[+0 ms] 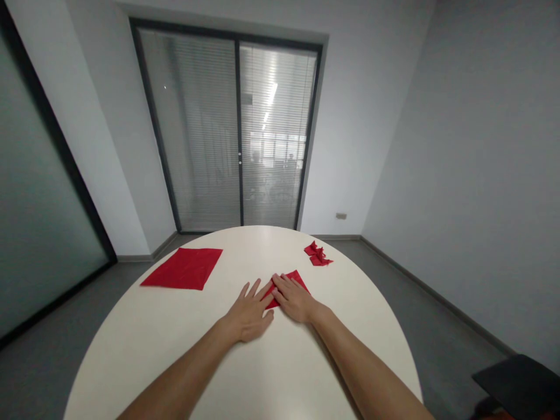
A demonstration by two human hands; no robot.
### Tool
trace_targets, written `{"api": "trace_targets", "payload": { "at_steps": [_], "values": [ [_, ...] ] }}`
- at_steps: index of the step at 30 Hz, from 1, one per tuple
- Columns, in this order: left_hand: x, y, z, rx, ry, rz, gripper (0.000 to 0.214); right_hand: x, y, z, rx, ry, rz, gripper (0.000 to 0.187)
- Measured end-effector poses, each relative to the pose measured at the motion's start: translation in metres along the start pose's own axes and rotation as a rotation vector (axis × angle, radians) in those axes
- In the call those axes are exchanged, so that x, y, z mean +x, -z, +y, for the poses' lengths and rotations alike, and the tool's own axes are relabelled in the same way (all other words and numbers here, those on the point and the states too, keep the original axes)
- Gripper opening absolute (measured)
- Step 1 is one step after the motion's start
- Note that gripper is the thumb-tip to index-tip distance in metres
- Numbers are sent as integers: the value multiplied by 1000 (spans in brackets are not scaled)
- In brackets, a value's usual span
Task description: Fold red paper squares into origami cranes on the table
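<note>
A small folded red paper [294, 278] lies near the middle of the round white table [175, 344]. My left hand [250, 314] rests flat with fingers spread, its fingertips on the paper's left edge. My right hand [295, 298] lies flat on top of the paper, fingers stretched out and pressing it down. Much of the paper is hidden under both hands.
A flat red paper square [184, 268] lies at the table's left. A small folded red paper figure [317, 255] sits at the far right. Beyond are glass doors with blinds [231, 134]. A dark object [520, 382] shows at the lower right.
</note>
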State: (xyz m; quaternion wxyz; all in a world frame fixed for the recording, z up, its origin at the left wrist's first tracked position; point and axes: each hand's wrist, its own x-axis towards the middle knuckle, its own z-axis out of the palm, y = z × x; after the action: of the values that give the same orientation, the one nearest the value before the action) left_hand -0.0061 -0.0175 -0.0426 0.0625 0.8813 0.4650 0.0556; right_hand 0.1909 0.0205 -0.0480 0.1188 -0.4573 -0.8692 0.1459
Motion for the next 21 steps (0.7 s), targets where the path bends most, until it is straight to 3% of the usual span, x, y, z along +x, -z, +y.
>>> {"api": "trace_targets", "payload": {
  "at_steps": [6, 10, 12, 15, 21],
  "values": [
    [0, 2, 13, 20, 158, 33, 60, -3, 6, 17, -76, -170, 7, 67],
    [1, 1, 24, 118, 294, 186, 58, -5, 7, 14, -57, -199, 13, 67],
    [3, -1, 24, 98, 218, 231, 60, -6, 8, 11, -46, -209, 24, 66],
    [7, -6, 21, -7, 25, 165, 62, -6, 8, 11, -37, -199, 26, 65],
    [8, -11, 18, -58, 53, 80, 62, -8, 11, 26, -47, -275, 68, 65]
  ]
}}
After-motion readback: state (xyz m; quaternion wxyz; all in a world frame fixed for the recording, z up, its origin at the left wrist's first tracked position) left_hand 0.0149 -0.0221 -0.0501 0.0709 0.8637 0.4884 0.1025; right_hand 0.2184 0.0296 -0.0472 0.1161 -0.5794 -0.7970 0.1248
